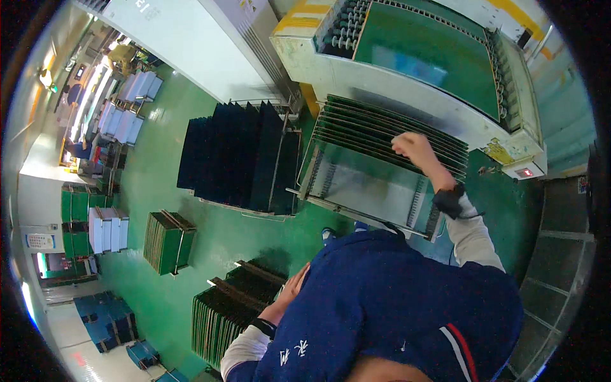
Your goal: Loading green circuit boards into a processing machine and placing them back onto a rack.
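My right hand [414, 150] is over a wheeled rack [356, 212] in front of me, its fingers curled inward. Thin green-edged panels [391, 127] stand in a row in the rack's far part, just beneath that hand. Whether the fingers pinch anything is hidden. At my left side, my left hand [292, 288] has its fingers stretched out beside my jacket. Close to it stands another rack of upright green panels [219, 318] with brown bars [247, 294] across its top. Whether the left hand touches this rack is unclear.
Beyond the rack is a machine [407, 83] with rollers and a large green panel [426, 57] on top. A rack of dark panels [238, 156] stands left of centre. Further left is a smaller green panel rack [167, 242]. A dark framed structure [557, 267] borders the right.
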The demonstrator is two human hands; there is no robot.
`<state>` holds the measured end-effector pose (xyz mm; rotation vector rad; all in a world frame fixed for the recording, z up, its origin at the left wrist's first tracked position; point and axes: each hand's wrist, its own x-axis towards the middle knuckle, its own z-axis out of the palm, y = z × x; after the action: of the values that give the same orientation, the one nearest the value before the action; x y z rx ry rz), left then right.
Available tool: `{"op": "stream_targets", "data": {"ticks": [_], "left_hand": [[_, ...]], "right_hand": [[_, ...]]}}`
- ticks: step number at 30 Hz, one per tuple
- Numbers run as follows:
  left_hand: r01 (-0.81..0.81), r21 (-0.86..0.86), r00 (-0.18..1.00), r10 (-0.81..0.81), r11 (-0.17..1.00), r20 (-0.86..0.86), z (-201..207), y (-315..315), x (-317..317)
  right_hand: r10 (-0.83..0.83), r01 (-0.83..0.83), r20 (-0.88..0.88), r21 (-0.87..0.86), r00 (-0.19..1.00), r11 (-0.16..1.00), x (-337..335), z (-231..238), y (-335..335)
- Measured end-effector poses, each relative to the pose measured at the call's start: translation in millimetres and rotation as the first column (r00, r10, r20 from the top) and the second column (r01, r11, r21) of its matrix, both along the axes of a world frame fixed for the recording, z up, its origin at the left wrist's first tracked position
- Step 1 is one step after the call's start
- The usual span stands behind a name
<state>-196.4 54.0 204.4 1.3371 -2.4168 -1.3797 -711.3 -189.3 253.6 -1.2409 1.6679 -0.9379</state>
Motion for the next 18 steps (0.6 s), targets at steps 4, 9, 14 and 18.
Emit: {"op": "stream_targets", "data": {"ticks": [4, 9, 14, 18], "left_hand": [[0.033, -0.003, 0.999, -0.033, 0.999, 0.016, 9, -2, 1], [0.035, 0.094, 0.998, -0.03, 0.995, -0.058, -4, -1, 12], [0.134, -0.01, 0.99, -0.134, 0.991, -0.037, -11, 1, 20], [0.143, -0.016, 0.99, -0.143, 0.99, -0.014, 15, -1, 20]], "right_hand": [[0.062, -0.164, -0.397, -0.228, 0.916, 0.96, 41, -6, 37], [0.021, -0.272, -0.621, -0.312, 0.783, 0.91, 60, -1, 52], [-0.029, -0.256, -0.667, -0.326, 0.745, 0.91, 64, -12, 65], [0.013, -0.233, -0.636, -0.264, 0.771, 0.936, 72, -6, 65]]}}
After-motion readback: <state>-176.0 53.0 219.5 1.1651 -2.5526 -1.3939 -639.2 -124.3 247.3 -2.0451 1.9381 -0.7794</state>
